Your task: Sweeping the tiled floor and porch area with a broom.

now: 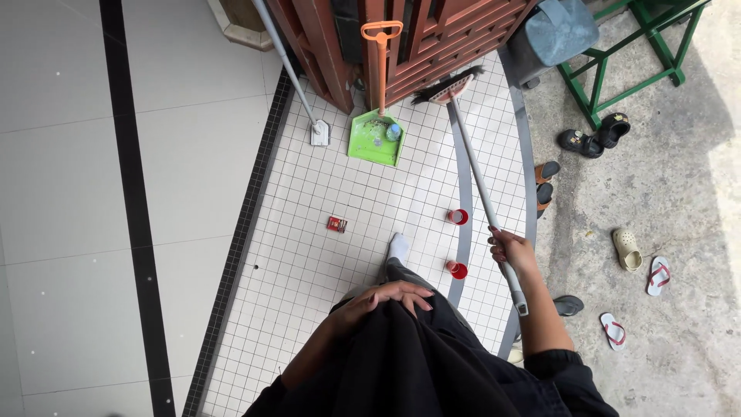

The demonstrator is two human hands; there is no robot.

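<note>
My right hand (511,249) grips the grey handle of a broom (478,177); its dark bristle head (450,87) rests against the base of the brown wooden door. My left hand (390,296) lies flat on my dark clothing at the waist and holds nothing. A green dustpan (376,137) with an orange handle stands on the white tiled floor by the door, with bits of rubbish in it. Two red cups (458,217) (457,270) lie on the tiles near my socked foot (397,247). A small red packet (336,224) lies to the left.
A mop (319,131) leans by the door. A grey bin (557,32) and a green metal frame (633,54) stand at the upper right. Several shoes and sandals (593,137) lie scattered on the concrete at the right. Large pale floor tiles (62,193) spread to the left.
</note>
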